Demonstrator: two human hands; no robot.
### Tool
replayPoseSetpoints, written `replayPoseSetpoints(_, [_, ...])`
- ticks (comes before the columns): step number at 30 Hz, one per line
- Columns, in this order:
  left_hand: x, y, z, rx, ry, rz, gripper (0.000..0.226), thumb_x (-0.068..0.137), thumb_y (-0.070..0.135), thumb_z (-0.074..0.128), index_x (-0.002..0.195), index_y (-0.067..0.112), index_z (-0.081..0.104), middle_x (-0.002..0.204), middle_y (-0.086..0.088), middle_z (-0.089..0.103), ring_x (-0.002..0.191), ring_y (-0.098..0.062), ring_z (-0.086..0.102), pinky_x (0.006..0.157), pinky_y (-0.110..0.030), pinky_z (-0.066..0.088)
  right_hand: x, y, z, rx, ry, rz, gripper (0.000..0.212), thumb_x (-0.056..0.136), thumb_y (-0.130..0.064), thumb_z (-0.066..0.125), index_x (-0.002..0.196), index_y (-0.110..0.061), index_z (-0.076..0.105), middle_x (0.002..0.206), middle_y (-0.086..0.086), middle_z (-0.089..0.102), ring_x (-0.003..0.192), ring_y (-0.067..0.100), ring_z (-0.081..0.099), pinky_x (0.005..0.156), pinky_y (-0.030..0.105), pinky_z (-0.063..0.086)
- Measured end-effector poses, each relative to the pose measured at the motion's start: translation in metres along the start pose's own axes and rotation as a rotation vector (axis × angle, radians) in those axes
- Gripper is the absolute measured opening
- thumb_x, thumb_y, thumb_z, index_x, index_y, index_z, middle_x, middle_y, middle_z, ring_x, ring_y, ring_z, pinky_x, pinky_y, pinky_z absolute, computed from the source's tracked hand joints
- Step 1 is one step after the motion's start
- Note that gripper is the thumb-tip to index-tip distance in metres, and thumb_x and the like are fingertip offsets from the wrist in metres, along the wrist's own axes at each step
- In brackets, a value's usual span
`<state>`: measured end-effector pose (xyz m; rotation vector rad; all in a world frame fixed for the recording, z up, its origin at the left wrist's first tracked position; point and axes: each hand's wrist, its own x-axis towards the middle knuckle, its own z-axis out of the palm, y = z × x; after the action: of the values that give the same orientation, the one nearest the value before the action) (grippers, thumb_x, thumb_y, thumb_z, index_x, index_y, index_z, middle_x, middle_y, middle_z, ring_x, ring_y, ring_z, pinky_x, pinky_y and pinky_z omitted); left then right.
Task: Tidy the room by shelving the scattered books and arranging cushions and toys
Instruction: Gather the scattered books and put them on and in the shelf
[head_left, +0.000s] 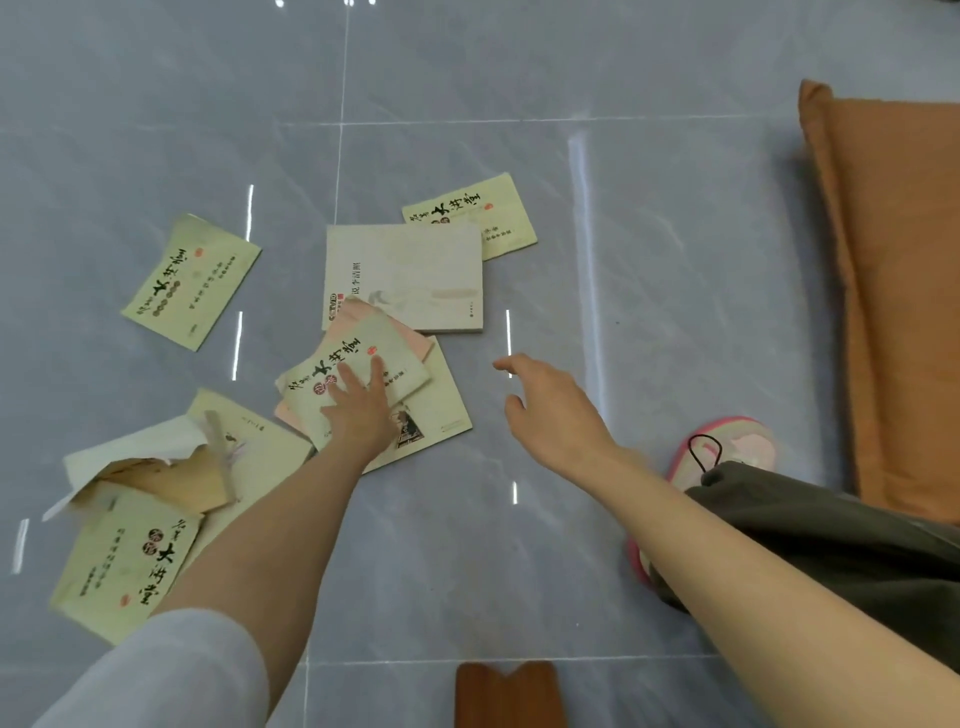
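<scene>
On the floor (571, 234), round the big book (415, 275): one book (192, 283) at nine o'clock, another book (498, 208) at two, a stack (441, 410) at six, a heap (156, 493) at eight, the cushion (904, 286) at three.

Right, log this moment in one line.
left hand rests on pale green paperback book | right hand open, empty | grey tile floor

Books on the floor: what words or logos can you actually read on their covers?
"大讲堂": big brush title on the lower-left green book, also on the left green book, far green book and middle green book.
"李清照": sideways on the white book.
"CCTV": logo on the white book, blurred, so uncertain.
Smaller print and red seals on all covers: too blurred to read.
</scene>
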<state>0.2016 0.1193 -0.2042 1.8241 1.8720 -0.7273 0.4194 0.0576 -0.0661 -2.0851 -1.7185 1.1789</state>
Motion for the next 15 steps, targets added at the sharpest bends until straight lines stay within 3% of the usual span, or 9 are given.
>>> replayPoseSetpoints(3, [0.004,0.001,-0.001,0.018,0.015,0.032,0.095,0.09,0.028,0.058,0.15,0.016,-0.015,0.152,-0.032,-0.01,0.137,-0.056,0.008,0.1,-0.049,0.043,0.004,0.002,0.002,0.021,-0.007,0.005,0.046,0.097,-0.007,0.039,0.141,-0.019,0.041,0.14,0.003,0.049,0.125,0.021,0.047,0.099,0.033,0.043])
replayPoseSetpoints(6, [0.004,0.007,0.002,0.095,0.037,0.039,0.089,0.094,0.024,0.051,0.148,0.009,-0.017,0.15,-0.038,-0.003,0.131,-0.059,0.025,0.101,-0.048,0.042,0.006,0.004,0.003,0.04,-0.012,0.016,0.046,0.097,-0.008,0.039,0.142,-0.02,0.04,0.139,0.003,0.049,0.122,0.02,0.049,0.096,0.03,0.042])
replayPoseSetpoints(12, [-0.008,0.004,0.004,0.229,0.087,0.138,0.075,0.092,0.0,0.046,0.149,0.001,-0.003,0.151,-0.034,0.013,0.112,-0.046,0.055,0.092,-0.043,0.047,0.005,0.005,0.005,0.056,-0.018,0.037,0.045,0.098,-0.008,0.04,0.141,-0.021,0.04,0.139,0.004,0.049,0.122,0.02,0.049,0.097,0.032,0.044])
replayPoseSetpoints(15, [-0.022,-0.005,0.009,0.338,0.106,0.289,0.088,0.086,-0.006,0.055,0.149,0.002,-0.006,0.154,-0.027,0.01,0.109,-0.037,0.057,0.083,-0.037,0.05,0.005,0.007,0.008,0.056,-0.012,0.043,0.045,0.098,-0.009,0.04,0.141,-0.02,0.041,0.138,0.004,0.049,0.119,0.02,0.051,0.092,0.028,0.043])
